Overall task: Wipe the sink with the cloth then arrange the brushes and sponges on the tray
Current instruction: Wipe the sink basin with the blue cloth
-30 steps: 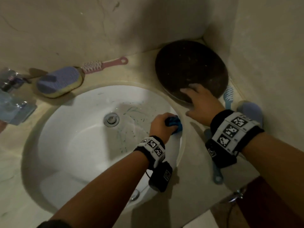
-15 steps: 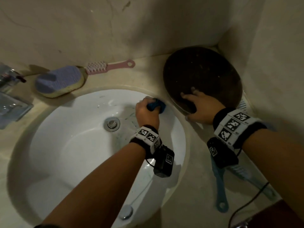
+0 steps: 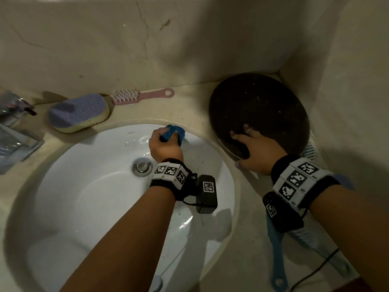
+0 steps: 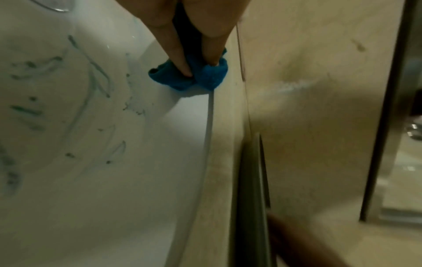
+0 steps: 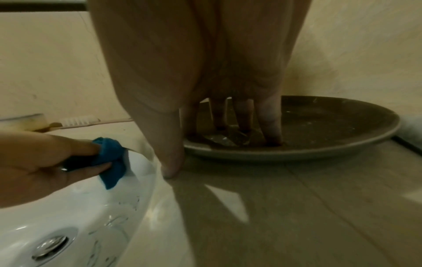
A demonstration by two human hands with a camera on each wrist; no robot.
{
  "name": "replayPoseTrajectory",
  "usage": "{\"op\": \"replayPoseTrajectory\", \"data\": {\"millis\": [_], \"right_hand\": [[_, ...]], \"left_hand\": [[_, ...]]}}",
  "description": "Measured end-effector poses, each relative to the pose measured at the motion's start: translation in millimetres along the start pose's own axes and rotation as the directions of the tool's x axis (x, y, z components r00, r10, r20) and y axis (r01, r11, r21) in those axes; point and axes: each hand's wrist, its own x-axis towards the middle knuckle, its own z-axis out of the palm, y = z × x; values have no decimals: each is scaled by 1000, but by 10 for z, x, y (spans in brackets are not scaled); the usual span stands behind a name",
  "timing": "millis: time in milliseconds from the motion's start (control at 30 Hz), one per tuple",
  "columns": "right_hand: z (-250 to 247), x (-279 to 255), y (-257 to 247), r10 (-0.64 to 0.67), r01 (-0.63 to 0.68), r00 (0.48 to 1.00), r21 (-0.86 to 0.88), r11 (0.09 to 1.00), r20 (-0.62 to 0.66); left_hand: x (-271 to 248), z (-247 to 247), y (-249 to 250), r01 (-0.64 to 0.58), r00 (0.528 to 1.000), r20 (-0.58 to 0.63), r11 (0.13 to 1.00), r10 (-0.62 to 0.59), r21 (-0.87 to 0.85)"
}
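My left hand [image 3: 166, 144] grips a bunched blue cloth [image 3: 175, 131] [image 4: 189, 77] [image 5: 111, 157] and presses it against the far wall of the white sink [image 3: 88, 197], just under the rim. Green smears [image 4: 45, 101] mark the basin beside it. My right hand [image 3: 255, 152] rests with straight fingers [image 5: 271, 122] on the near edge of the dark round tray [image 3: 263, 106] [image 5: 331, 130], thumb on the counter. A purple-topped sponge [image 3: 79, 112] and a pink brush [image 3: 141, 95] lie behind the sink. A teal brush [image 3: 275, 249] lies on the counter under my right wrist.
The chrome drain plug [image 3: 142, 166] sits mid-basin. A clear soap dish [image 3: 14, 144] stands at the far left. Another pale-bristled brush [image 3: 310, 151] pokes out beside the tray on the right. Walls close the back and right. A black cable [image 3: 315, 272] trails over the front right counter.
My left hand has swept the cloth from the sink's right wall up and leftward to the far rim. The right hand has stayed on the tray's edge.
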Motion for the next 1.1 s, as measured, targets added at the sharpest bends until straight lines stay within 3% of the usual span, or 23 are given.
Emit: {"op": "replayPoseTrajectory", "data": {"millis": [100, 200, 267, 367, 467, 567, 667, 767, 900, 1000, 1100], "right_hand": [[-10, -9, 9, -12, 12, 1000, -3, 1000, 0], [-42, -18, 3, -19, 19, 999, -1, 1000, 30], [-115, -38, -28, -8, 7, 1000, 51, 999, 15], [-303, 8, -236, -108, 115, 978, 27, 993, -180], [-452, 205, -622, -284, 281, 930, -44, 959, -235], [-484, 560, -962, -356, 348, 917, -75, 935, -182], [-449, 861, -1135, -302, 287, 952, -217, 933, -41], [-405, 904, -1162, -245, 258, 966, -326, 909, 80], [-392, 877, -1132, -252, 269, 963, -333, 904, 93], [-387, 893, -1121, -253, 270, 963, -323, 907, 94], [-373, 903, -1105, -264, 273, 962, -324, 906, 74]], "left_hand": [[-196, 134, -188, -71, 993, 108, 990, 58, 119], [-296, 152, -374, -200, 949, 291, 942, 118, 269], [-237, 89, -352, -164, 942, 326, 952, 74, 258], [8, -74, -56, -8, 994, 110, 995, -3, 100], [217, -268, 149, 47, 996, -79, 999, -47, 3], [275, -349, 129, 5, 999, -42, 1000, -5, 9], [301, -350, 59, -26, 1000, -16, 998, 27, 52], [408, -513, 31, 32, 986, -160, 998, -42, -62], [667, -894, -31, 76, 914, -393, 994, -99, -74], [710, -880, -50, 54, 917, -397, 998, -37, 31], [540, -592, -68, 0, 966, -253, 985, 44, 172]]}}
